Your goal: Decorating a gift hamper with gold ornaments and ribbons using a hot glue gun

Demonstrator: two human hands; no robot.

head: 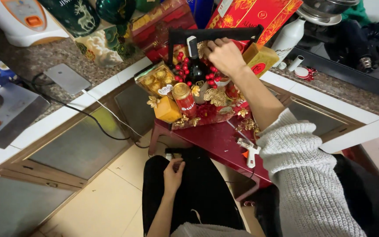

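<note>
Left hand [173, 171] rests low on the lap at abt 6 o'clock, fingers curled together near a small dark item by the knee; can't tell if it grips anything. Just past it, at 4 o'clock, a white glue gun [249, 151] lies on the red stool [211, 140], nozzle orange, untouched.

Step in hand, as I judge it: dressing the gift basket [198, 94], which sits on the far part of the stool, centre frame. Right hand [225, 55] is up at 12 o'clock over the basket top, fingers pinched together at a gold leaf ornament [203, 48] beside the black bottle [195, 66] w/ red berries [181, 66]; prob. holding or pressing it, view is poor there. Next move calls for a steady fingertip hold w/o knocking the bottle.

Around: red can [184, 98], yellow box [166, 109], gold-wrapped sweets box [156, 79] at the basket's 9 o'clock. The black handle [216, 34] arches right over the hand and crowds it. Farther: red gift boxes [251, 13], white bottle [288, 37] at 1 o'clock, tablet [66, 78] w/ cable at 10 o'clock on the granite counter [27, 61].
</note>
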